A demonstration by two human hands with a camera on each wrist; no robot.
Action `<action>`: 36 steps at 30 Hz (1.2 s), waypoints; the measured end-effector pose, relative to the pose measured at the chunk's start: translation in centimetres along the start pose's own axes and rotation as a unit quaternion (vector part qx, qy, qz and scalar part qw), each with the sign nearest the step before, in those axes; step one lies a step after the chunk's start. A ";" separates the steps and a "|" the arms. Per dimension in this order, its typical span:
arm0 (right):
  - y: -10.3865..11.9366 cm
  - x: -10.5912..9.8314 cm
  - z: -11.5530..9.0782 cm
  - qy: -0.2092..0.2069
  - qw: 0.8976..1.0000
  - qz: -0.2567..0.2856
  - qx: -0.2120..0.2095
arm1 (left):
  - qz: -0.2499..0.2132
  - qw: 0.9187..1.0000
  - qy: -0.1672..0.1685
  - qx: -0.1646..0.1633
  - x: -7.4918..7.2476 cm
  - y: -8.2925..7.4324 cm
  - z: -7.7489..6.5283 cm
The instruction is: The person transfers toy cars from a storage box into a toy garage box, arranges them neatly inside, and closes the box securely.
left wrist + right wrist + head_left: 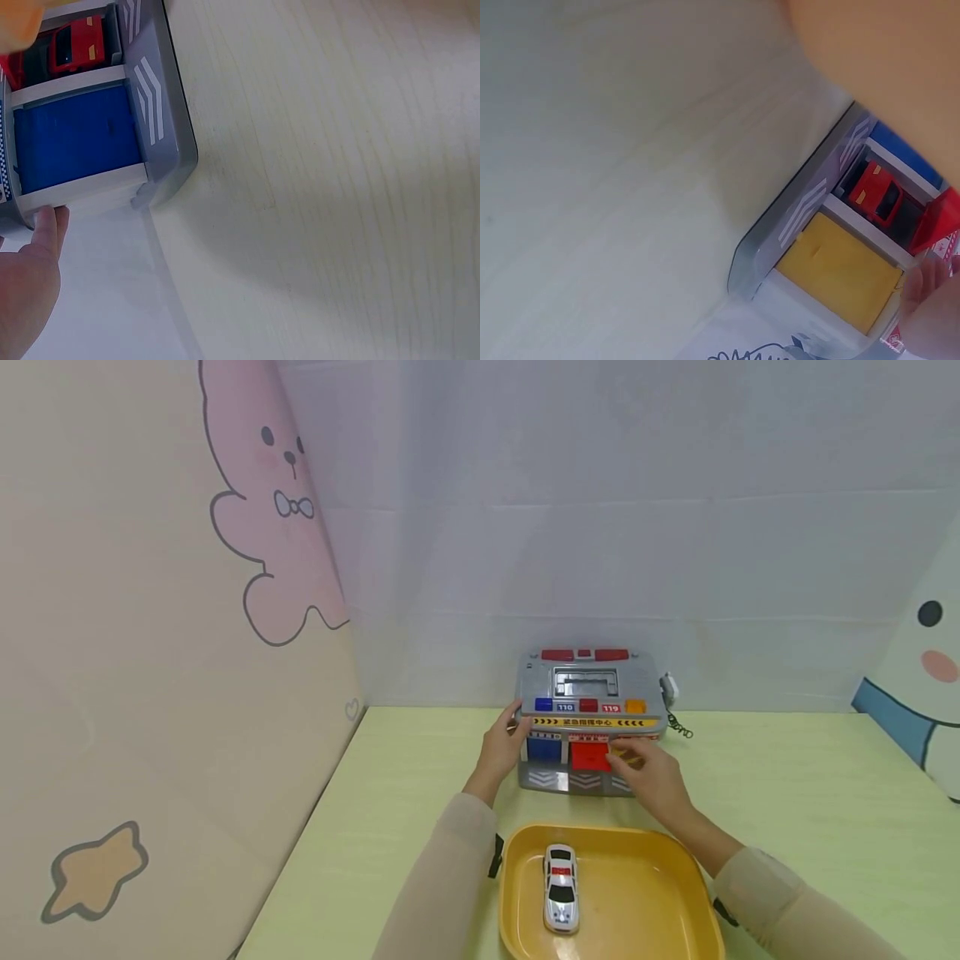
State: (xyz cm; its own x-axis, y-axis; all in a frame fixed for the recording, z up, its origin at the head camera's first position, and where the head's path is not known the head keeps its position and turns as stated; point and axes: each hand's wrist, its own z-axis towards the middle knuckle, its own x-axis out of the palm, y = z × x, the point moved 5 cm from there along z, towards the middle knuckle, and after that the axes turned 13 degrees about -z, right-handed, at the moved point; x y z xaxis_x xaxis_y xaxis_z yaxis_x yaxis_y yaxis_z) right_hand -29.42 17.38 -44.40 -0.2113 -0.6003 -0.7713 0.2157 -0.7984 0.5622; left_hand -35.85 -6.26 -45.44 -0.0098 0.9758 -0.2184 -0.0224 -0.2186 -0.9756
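Note:
A grey toy emergency station (536, 677) stands at the back of the table. My left hand (501, 747) rests against its left side, and in the left wrist view its straight fingers touch the white side wall. With thumb and fingers, my right hand (656, 777) pinches the right edge of the raised red garage door (590, 756). Behind that door a red toy vehicle (874, 191) sits in the middle bay. The blue door (79, 139) and the yellow door (840, 270) on either side are down.
Nearer the body, a yellow tray (637, 893) holds a white toy car (561, 889) with a red roof mark. A white handset (670, 687) with a coiled black cord (678, 725) hangs on the station's right side. A pale curtain (600, 560) rises behind the table.

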 end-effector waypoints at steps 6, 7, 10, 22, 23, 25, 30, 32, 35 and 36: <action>0.9 -0.6 0.0 -0.082 0.992 -0.042 -0.082 | -0.001 1.000 0.002 0.004 0.0 0.2 0.1; 0.9 -0.7 0.0 -0.095 0.990 -0.046 -0.094 | -0.002 1.000 0.002 0.004 0.0 0.2 0.1; 0.8 -0.9 0.1 -0.128 0.982 -0.070 -0.123 | -0.004 1.000 0.002 0.006 0.0 0.2 0.1; 0.3 -0.7 1.1 -0.147 0.957 -0.162 -0.189 | -0.008 1.000 0.002 0.010 0.0 0.2 0.0; 0.2 -0.6 1.2 -0.145 0.956 -0.167 -0.192 | -0.008 1.000 0.002 0.010 0.0 0.2 0.0; 0.0 -0.3 1.4 -0.140 0.955 -0.175 -0.196 | -0.009 1.000 0.002 0.009 0.0 0.2 -0.1; -0.4 0.6 1.7 -0.129 0.954 -0.189 -0.194 | -0.009 1.000 0.002 0.009 0.0 0.2 -0.1; -0.6 0.7 1.7 -0.128 0.953 -0.196 -0.195 | -0.007 1.000 0.002 0.009 0.0 0.2 -0.1; -0.6 0.8 1.6 -0.132 0.949 -0.205 -0.199 | -0.006 1.000 0.002 0.009 0.1 0.1 -0.2; -0.5 0.8 1.6 -0.135 0.947 -0.207 -0.203 | -0.006 1.000 0.002 0.008 0.0 0.1 -0.2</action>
State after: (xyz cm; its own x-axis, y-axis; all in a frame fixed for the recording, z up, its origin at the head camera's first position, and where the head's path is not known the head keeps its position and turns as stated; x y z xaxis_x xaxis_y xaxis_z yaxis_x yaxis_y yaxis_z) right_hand -31.18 17.24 -44.85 -0.5818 -0.2739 -0.7658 0.3989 -0.9167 0.0248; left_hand -35.62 -6.22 -45.51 -0.0064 0.9783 -0.2069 -0.0392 -0.2070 -0.9776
